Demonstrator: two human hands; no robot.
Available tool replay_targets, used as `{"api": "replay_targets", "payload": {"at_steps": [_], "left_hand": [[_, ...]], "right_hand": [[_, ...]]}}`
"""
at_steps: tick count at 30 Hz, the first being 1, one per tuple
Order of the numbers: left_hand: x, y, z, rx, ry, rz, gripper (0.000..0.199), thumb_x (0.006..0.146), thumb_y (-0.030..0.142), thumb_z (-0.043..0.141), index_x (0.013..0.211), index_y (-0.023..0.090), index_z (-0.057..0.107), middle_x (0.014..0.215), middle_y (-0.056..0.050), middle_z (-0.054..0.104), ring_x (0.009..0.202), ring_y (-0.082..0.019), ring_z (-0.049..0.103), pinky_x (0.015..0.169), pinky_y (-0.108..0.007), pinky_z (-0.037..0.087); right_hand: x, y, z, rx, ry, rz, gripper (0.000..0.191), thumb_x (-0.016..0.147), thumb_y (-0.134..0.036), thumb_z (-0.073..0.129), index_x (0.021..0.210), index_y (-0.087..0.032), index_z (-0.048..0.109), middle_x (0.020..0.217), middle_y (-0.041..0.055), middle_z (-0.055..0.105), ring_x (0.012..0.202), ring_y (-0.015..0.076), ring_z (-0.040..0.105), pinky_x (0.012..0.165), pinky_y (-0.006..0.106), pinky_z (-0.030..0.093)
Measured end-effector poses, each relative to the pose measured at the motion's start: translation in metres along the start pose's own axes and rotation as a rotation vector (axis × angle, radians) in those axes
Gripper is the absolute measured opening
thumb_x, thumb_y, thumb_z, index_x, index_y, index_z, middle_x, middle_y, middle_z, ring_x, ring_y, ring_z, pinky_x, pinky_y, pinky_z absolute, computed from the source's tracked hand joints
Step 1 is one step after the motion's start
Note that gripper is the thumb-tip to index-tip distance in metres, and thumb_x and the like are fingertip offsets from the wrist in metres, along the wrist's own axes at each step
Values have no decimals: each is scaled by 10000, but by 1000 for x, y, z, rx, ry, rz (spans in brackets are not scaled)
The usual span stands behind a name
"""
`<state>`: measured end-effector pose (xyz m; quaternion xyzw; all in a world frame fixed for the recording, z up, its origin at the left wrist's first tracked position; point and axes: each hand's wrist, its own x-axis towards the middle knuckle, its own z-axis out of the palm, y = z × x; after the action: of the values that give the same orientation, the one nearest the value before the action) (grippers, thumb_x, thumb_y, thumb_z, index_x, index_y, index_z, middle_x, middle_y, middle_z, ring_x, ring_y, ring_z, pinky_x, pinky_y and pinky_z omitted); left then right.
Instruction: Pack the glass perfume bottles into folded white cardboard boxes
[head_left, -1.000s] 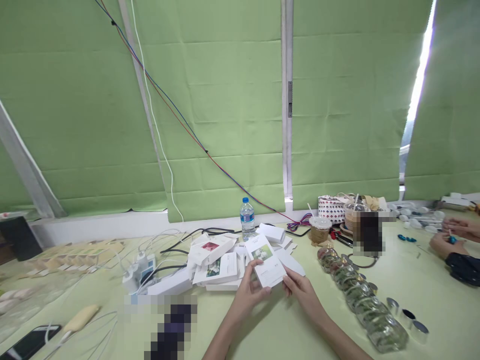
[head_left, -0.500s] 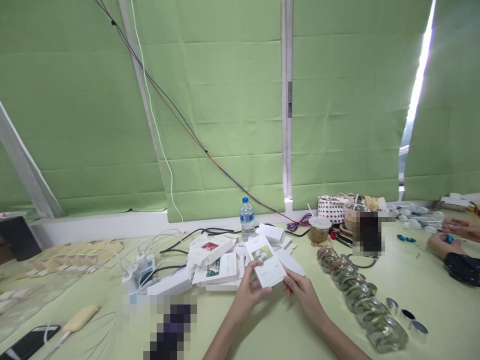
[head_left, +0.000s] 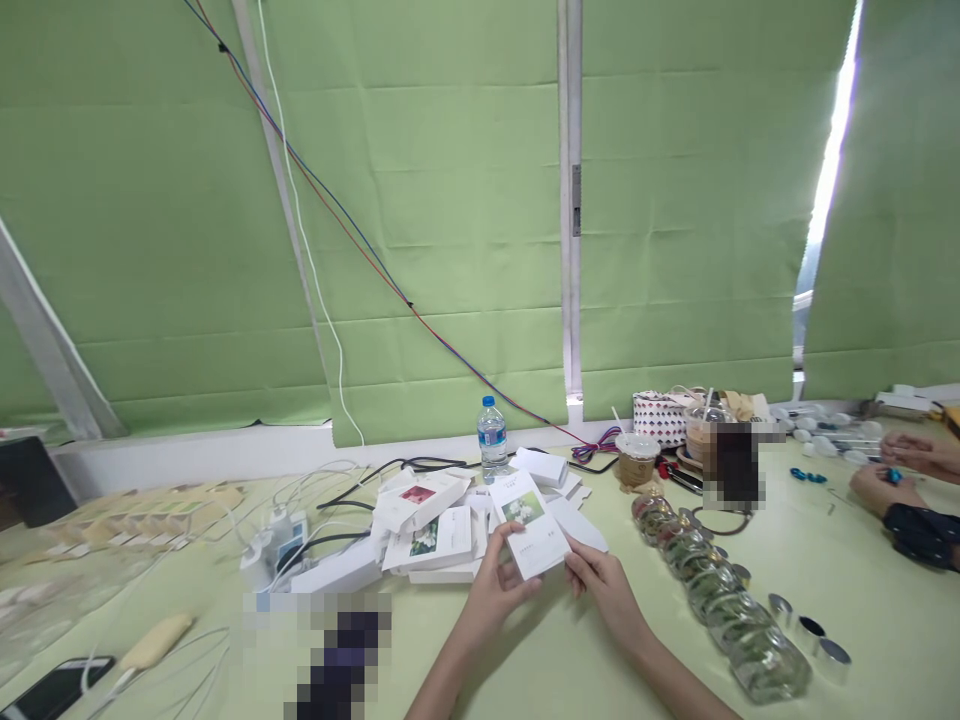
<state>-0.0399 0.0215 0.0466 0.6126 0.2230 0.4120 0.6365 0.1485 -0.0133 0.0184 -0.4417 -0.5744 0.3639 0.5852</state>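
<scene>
A white cardboard box [head_left: 529, 532] printed with white flowers on green is held tilted above the table, between both hands. My left hand [head_left: 496, 580] grips its left side, thumb below and a finger across the front. At the lower right corner, my right hand [head_left: 600, 582] pinches the box's edge. Just behind lies a heap of white boxes and cartons, among them a box with a red flower picture [head_left: 417, 496] and another with a white flower picture [head_left: 435, 538].
A row of glass bottles [head_left: 716, 595] runs along the right, beside several silver caps [head_left: 832, 655]. A water bottle [head_left: 493, 440] and a drink cup [head_left: 637, 460] stand behind. Cables, a power strip [head_left: 337, 568] and a phone [head_left: 56, 688] lie left. Another person's hands [head_left: 892, 485] work far right.
The view has shifted very slightly. Both hands keep the same hold on the box, which has barely moved.
</scene>
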Motion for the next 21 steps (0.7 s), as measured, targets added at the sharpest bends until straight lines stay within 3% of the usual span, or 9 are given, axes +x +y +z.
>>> {"api": "replay_targets", "payload": {"at_steps": [9, 14, 19, 21], "left_hand": [[0, 0, 0, 4, 6, 12, 556, 731, 283, 771, 1154, 292, 410, 1133, -77, 666, 980, -212, 645, 801, -284, 480], [0, 1, 0, -2, -12, 26, 553, 728, 269, 775, 1150, 287, 418, 1185, -86, 640, 1011, -226, 634, 834, -306, 485], [-1, 2, 1, 5, -9, 44, 561, 731, 279, 772, 1163, 287, 413, 1153, -76, 648, 1009, -228, 637, 855, -318, 483], [-1, 3, 1, 11, -17, 42, 552, 737, 268, 767, 1159, 288, 413, 1147, -70, 650, 1030, -231, 632, 860, -316, 483]], "right_hand": [[0, -3, -2, -109, 73, -39, 463, 861, -500, 528, 1179, -203, 685, 596, -10, 549, 558, 164, 484, 571, 282, 439], [0, 0, -2, -106, 87, -140, 443, 839, -441, 601, 1250, -277, 625, 1035, 65, 672, 925, 246, 608, 773, 318, 505], [-2, 7, 3, 29, -10, -34, 575, 858, -433, 577, 1395, -260, 465, 829, 33, 729, 717, 227, 645, 744, 371, 543], [-3, 5, 5, 95, 4, -25, 575, 848, -438, 594, 1383, -260, 480, 972, 51, 735, 798, 233, 654, 784, 377, 543]]}}
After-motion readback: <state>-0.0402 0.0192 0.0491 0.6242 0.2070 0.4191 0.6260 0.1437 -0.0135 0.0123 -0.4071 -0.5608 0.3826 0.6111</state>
